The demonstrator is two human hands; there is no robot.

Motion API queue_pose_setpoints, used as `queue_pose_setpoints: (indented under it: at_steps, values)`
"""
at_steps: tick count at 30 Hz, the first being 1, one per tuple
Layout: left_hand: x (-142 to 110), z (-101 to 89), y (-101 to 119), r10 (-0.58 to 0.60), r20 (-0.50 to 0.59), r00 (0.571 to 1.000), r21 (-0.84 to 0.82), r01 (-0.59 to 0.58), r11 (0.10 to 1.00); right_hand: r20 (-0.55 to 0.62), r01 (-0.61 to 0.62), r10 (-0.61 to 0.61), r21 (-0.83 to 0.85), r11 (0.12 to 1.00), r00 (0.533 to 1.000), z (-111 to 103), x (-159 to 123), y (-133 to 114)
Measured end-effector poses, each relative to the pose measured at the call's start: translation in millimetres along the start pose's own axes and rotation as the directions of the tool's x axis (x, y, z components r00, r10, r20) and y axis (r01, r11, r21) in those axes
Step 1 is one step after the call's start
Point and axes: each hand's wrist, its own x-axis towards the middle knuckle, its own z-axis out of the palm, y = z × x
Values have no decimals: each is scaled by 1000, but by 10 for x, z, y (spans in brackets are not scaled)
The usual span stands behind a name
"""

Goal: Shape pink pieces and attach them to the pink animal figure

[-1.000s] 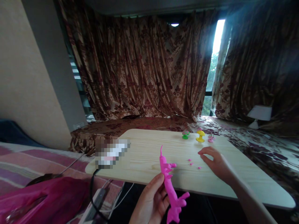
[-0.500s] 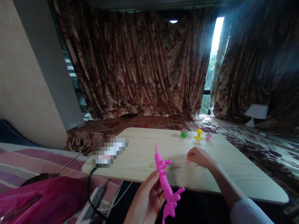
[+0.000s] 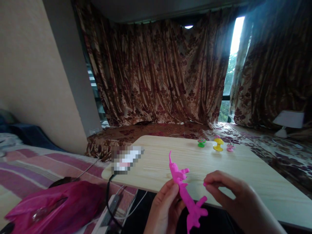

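My left hand (image 3: 164, 209) is closed round the middle of a long bright pink clay figure (image 3: 185, 193) with small legs and a thin pointed tip, held upright over the near edge of a light wooden table (image 3: 158, 165). My right hand (image 3: 229, 196) hovers just right of the figure with thumb and forefinger pinched on a tiny pink bit of clay (image 3: 204, 184). At the far side of the table stand three small clay pieces: a green one (image 3: 201, 142), a yellow one (image 3: 218, 144) and a pink one (image 3: 230, 148).
A blurred-out object (image 3: 126, 160) lies at the table's left end with a black cable (image 3: 108, 201) running down from it. A magenta bag (image 3: 56, 208) lies on striped bedding at lower left. Patterned curtains (image 3: 158, 74) hang behind; a white lamp (image 3: 287, 122) is at far right.
My right hand left the tabletop, where small pink bits lay, and came back beside the figure with a pinch of pink clay. The left hand kept its hold; the camera shifted slightly.
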Motion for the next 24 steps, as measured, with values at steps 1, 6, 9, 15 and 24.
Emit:
queue_pose_setpoints:
  at_steps: [1, 6, 9, 15, 24]
  values:
    - [-11, 13, 7, 25, 1, 1000, 6, -25, 1000, -6, 43, -43, 31, 999, 999, 37, -40, -84]
    - [-55, 60, 45, 95, -33, 995, 24, -94, 995, -66, 188, -185, 46, 981, 981, 225, -61, -176]
    - [-77, 88, 55, 112, -61, 992, 22, -111, 994, -96, 218, -219, -27, 976, 971, 285, -53, -152]
    - [-76, 80, 39, 101, -62, 993, 18, -100, 995, -136, 259, -280, -154, 954, 950, 321, -61, -177]
    - [-95, 105, 41, 96, -50, 994, 48, -93, 994, -136, 238, -255, -129, 963, 957, 363, -43, -190]
